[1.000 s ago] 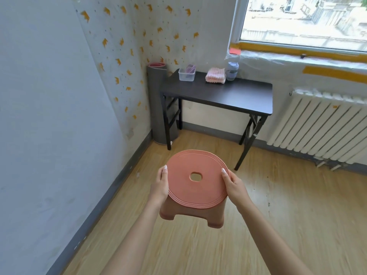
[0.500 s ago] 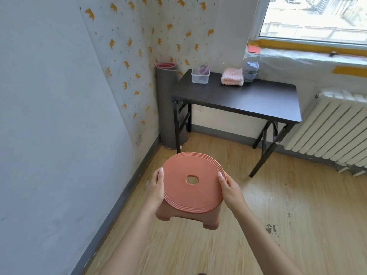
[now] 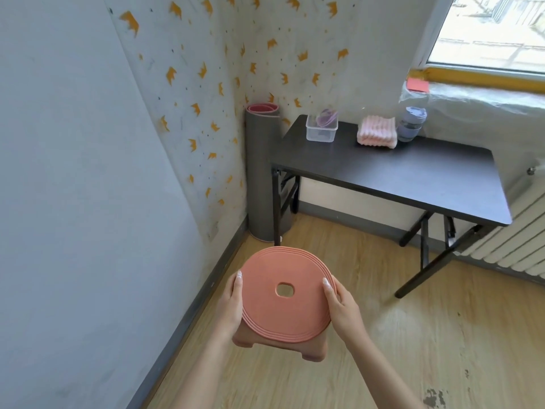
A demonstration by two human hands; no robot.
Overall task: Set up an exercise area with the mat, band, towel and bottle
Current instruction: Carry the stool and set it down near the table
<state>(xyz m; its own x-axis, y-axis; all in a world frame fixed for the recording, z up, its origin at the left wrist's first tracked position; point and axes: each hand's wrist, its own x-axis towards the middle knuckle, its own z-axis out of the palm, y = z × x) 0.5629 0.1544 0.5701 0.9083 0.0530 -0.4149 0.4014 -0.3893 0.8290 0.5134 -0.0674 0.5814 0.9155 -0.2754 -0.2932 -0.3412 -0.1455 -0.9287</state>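
Head view. Lower centre of the frame: a pink plastic stool with a round seat and a central hole is held between both hands and appears to be clear of the wooden floor. The left hand grips the seat's left rim and the right hand its right rim, each with the thumb on top and the fingers wrapped beneath. Centre of the frame: the rolled mat stands upright in the wall corner, just beside the left end of a dark folding table. Along the table's far edge, left to right, are a clear container holding the purple band, the folded pink towel and the bottle. None of the four items has been laid out, so the step in hand is judged preparatory: positioning the stool. The next move calls for setting it down level on open floor, then freeing both hands to fetch the mat.
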